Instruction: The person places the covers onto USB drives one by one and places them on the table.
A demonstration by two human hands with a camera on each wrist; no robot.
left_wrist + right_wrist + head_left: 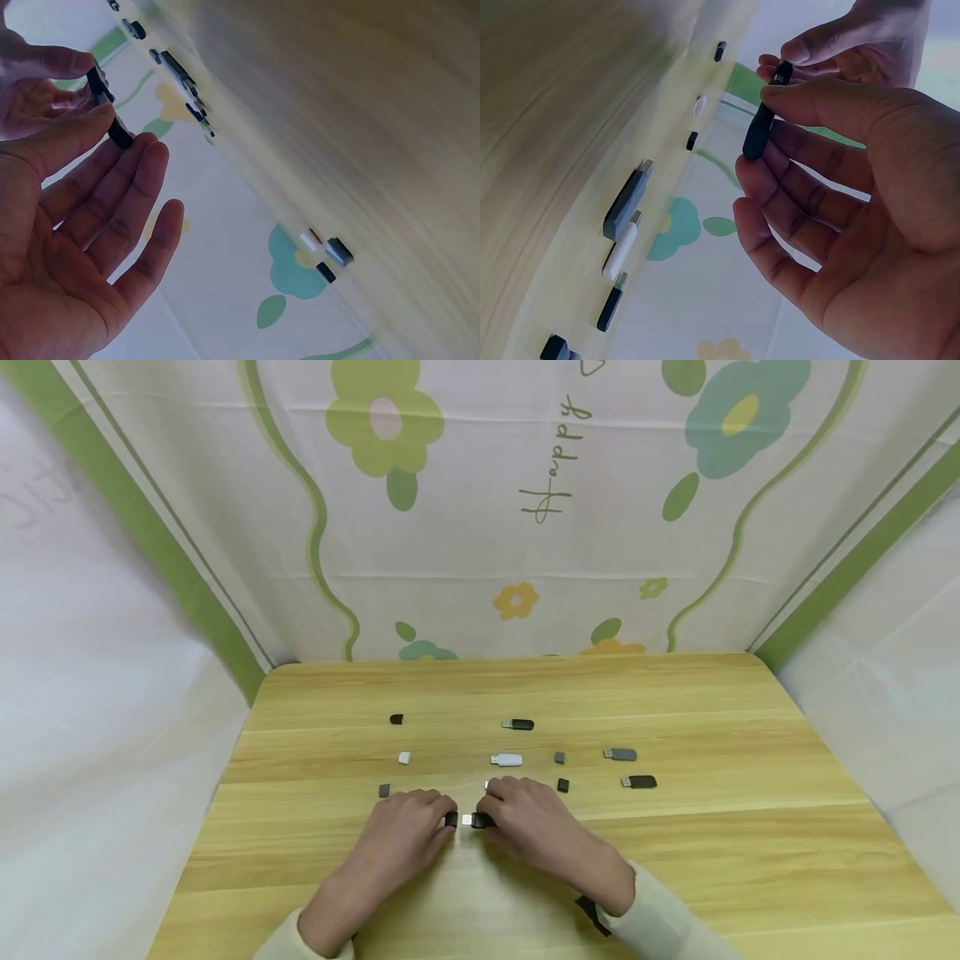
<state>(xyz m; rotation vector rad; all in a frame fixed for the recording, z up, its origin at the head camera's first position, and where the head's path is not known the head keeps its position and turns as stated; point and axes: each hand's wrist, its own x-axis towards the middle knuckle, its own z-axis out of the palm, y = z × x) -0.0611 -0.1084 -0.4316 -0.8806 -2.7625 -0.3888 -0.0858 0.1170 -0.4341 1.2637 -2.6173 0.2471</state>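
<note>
My left hand (408,827) pinches a small black cap (451,819) between thumb and fingers. Facing it, my right hand (536,822) pinches a black USB stick (482,820), its metal plug pointing left at the cap. In the head view a narrow gap separates plug and cap. The right wrist view shows the body of the black stick (759,131) between thumb and fingertips, with the left hand (855,45) beyond. Close to the left thumb, the cap (120,133) appears in the left wrist view. Another stick's plug (487,784) peeks out behind my right hand, its body hidden.
Left of centre lie a black cap (396,719), a white cap (404,757) and a grey cap (384,790). Uncapped sticks include a black one (518,724), a white one (506,760), a grey one (620,754) and another black one (639,782). Two caps (559,757) sit between.
</note>
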